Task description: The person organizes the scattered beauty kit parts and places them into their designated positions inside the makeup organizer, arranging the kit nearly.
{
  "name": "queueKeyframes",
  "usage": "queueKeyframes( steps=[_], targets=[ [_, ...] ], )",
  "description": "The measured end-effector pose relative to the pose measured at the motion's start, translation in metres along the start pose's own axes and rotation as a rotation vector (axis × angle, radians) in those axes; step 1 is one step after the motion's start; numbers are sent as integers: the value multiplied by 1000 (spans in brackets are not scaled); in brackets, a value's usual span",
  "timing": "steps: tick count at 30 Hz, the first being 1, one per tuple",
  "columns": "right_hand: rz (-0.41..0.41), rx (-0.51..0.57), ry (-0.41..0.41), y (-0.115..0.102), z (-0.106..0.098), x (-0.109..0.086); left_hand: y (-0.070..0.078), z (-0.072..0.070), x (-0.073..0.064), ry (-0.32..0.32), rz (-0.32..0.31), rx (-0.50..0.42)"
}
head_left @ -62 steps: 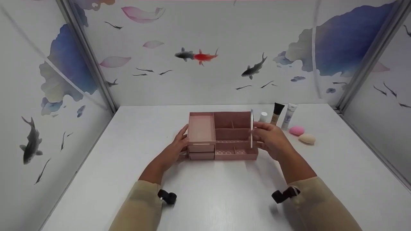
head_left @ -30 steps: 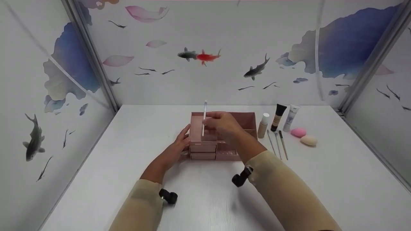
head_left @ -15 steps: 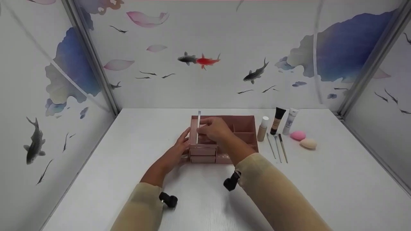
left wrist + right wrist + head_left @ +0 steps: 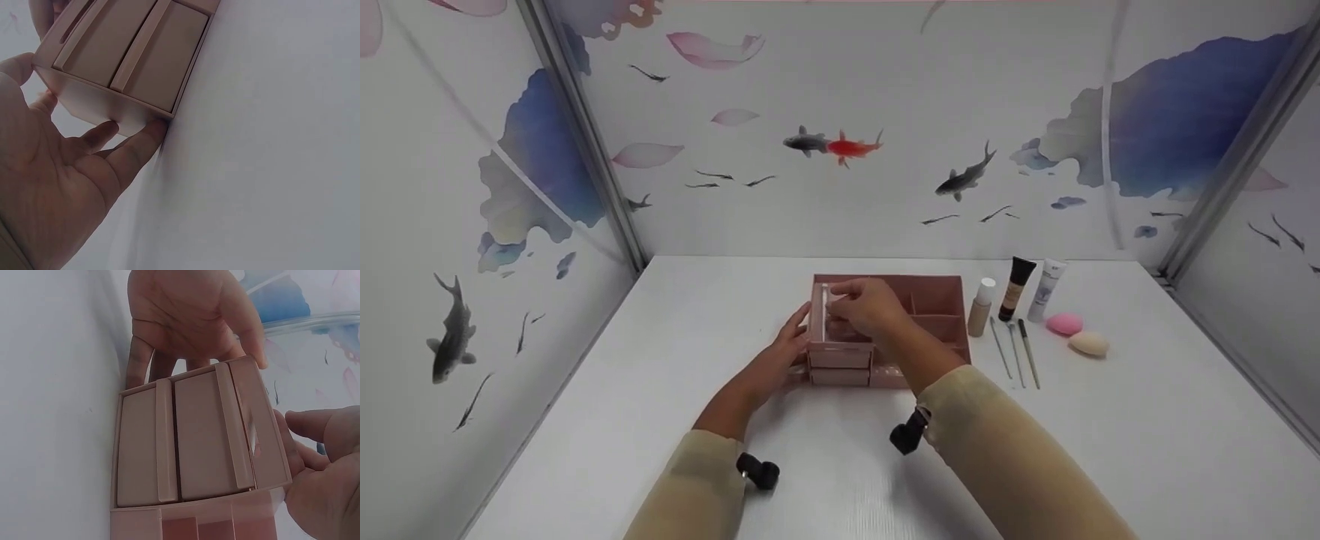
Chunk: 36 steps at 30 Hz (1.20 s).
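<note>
A pink makeup organizer (image 4: 937, 292) stands on the table. Two stacked drawers (image 4: 199, 439) fill its left part, below a shallow top tray. Against the organizer's left side rests the left hand (image 4: 772, 360), its fingers spread along the wall in the left wrist view. My right hand (image 4: 870, 307) is over the top tray. With curled fingers it pinches a thin flat pane (image 4: 823, 315) with a white edge, low in the tray and seen nearly edge-on. The hand hides much of the tray, and the pane's face does not show.
Right of the organizer stand a foundation bottle (image 4: 980, 309), a black-capped tube (image 4: 1017, 289) and a white tube (image 4: 1046, 291). Thin makeup brushes (image 4: 1029, 356) lie in front. A pink sponge (image 4: 1065, 324) and a beige sponge (image 4: 1088, 344) lie farther right. Printed walls enclose the table.
From the organizer's right end, my right hand has carried the pane leftward over the top tray, and the pane has come down into it. The left hand stays at the organizer's side.
</note>
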State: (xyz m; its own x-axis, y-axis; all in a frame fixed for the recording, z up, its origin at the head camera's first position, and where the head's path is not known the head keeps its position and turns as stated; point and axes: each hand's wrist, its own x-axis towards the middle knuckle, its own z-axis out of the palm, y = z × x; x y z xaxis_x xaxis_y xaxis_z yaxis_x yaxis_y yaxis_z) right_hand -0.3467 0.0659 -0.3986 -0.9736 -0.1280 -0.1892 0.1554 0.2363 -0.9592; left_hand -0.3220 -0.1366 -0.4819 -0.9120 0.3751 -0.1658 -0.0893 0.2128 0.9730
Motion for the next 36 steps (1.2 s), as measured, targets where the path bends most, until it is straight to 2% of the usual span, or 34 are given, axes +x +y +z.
queueKeyframes(
  steps=[7, 13, 16, 22, 36],
  targets=[
    [-56, 47, -4, 3, -4, -1, 3, -1, 1, -3, 3, -13],
    [-136, 269, -25, 4, -17, -8, 3, -1, 1, -5, 19, -9],
    [-175, 334, -13, 5, -27, -15, 3, 0, 2, 0, 22, 0],
    [-168, 291, 41, 13, -56, -29, 3, 1, 3, 5, 21, -6],
    [-136, 117, 133, 56, -138, -54, 0, 2, 1, -15, 23, -21]
  ],
)
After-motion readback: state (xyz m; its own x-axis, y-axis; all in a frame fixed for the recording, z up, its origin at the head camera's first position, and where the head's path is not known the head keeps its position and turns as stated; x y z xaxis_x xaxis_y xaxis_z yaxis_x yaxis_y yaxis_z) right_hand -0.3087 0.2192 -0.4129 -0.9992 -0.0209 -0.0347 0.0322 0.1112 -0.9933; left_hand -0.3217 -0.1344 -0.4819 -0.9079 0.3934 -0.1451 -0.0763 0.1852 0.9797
